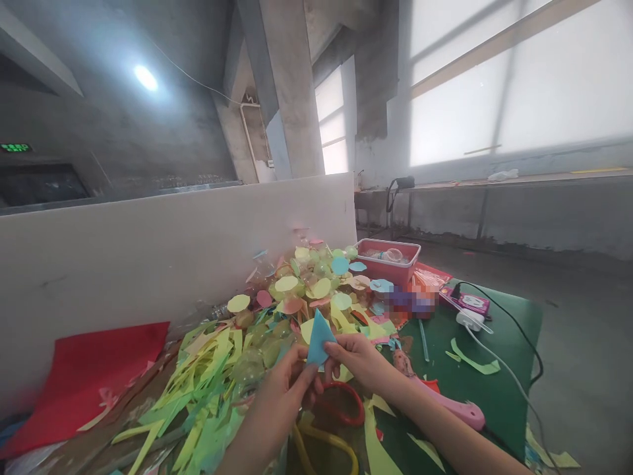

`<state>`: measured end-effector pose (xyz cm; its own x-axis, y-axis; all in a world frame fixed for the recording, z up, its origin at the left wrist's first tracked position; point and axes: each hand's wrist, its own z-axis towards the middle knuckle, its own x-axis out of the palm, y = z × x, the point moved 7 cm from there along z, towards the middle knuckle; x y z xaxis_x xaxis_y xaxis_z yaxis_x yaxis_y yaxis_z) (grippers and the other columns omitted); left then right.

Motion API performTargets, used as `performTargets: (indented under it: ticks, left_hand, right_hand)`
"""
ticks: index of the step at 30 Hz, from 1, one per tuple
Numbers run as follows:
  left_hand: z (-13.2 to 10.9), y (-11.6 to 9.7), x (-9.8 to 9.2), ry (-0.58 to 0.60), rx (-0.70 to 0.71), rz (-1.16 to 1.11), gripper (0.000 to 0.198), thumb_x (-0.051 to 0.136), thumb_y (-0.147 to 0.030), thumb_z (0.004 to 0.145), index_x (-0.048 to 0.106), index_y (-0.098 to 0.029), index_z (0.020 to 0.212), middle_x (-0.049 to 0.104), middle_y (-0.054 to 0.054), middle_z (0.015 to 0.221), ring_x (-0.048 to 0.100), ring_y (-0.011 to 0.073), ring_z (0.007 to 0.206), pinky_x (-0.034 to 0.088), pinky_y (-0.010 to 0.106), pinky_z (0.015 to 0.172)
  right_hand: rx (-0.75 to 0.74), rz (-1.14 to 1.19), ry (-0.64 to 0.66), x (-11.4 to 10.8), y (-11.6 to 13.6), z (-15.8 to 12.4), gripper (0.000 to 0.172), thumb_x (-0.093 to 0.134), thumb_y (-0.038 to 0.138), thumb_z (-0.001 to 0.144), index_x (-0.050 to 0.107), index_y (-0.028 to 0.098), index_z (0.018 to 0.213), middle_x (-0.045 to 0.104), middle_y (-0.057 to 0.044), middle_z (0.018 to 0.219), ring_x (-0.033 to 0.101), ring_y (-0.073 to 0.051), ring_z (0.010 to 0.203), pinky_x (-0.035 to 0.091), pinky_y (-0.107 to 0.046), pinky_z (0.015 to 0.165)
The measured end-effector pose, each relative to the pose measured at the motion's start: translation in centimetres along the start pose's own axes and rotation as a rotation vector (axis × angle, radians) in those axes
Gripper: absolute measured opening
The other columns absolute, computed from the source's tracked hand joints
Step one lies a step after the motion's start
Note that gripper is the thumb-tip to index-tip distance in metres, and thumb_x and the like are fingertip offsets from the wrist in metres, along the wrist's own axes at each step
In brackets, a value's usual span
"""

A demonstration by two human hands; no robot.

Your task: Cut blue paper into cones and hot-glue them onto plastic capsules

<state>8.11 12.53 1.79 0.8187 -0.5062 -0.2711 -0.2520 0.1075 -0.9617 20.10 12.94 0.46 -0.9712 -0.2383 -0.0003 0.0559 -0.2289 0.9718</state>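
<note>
Both my hands meet just above the table, pinching a small blue paper piece [319, 340] that points upward. My left hand [284, 389] grips its lower left edge with thumb and fingers closed. My right hand [359, 359] holds its right edge, fingers curled. Below the hands lie red-handled scissors [346, 402] and a yellow loop handle [326, 445]. Behind the paper is a heap of clear balls topped with coloured paper discs [306, 287].
Green and yellow paper offcuts [198, 389] cover the table's left half, beside a red sheet [93, 369]. A white partition [148, 257] backs the table. A pink tray [388, 260], a pink glue gun [445, 399], a charger with cable [469, 320] lie on the green mat [504, 382].
</note>
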Motion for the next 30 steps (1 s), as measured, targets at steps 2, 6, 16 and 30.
performTargets:
  ticks: [2,6,16,30]
  left_hand:
    - [0.1,0.1,-0.1,-0.009,0.001,0.003,0.038,0.058,-0.057,0.08,0.058,-0.02,0.088,0.06,-0.003,0.063,0.052,0.0139,0.056,0.038,0.025,0.056]
    - [0.2,0.1,-0.3,-0.032,0.016,0.0,0.039,0.057,-0.058,0.08,0.058,-0.02,0.09,0.06,-0.003,0.064,0.051,0.0134,0.056,0.039,0.025,0.055]
    - [-0.3,-0.8,0.4,-0.091,0.042,-0.1,0.041,0.06,-0.061,0.078,0.054,-0.021,0.083,0.061,-0.003,0.061,0.053,0.0134,0.057,0.04,0.024,0.056]
    - [0.4,-0.4,0.2,-0.004,0.015,-0.097,0.046,0.064,-0.065,0.071,0.049,-0.022,0.083,0.059,-0.006,0.053,0.052,0.0135,0.053,0.039,0.025,0.056]
  right_hand:
    - [-0.002,0.001,-0.002,-0.1,-0.1,0.0,0.054,0.052,0.072,0.078,0.059,0.02,0.065,0.062,0.0,0.054,0.05,-0.013,0.051,0.042,-0.027,0.059]
    - [-0.005,0.02,-0.008,-0.4,-0.3,0.1,0.052,0.057,0.069,0.076,0.059,0.019,0.064,0.061,0.0,0.057,0.05,-0.013,0.054,0.042,-0.027,0.061]
    - [-0.006,0.105,0.077,1.4,-0.8,-0.1,0.051,0.057,0.069,0.076,0.061,0.021,0.061,0.061,0.001,0.058,0.052,-0.014,0.054,0.042,-0.028,0.062]
    - [0.078,0.241,0.058,1.2,-1.2,0.1,0.057,0.048,0.071,0.079,0.055,0.019,0.056,0.057,0.001,0.048,0.049,-0.011,0.043,0.034,-0.025,0.05]
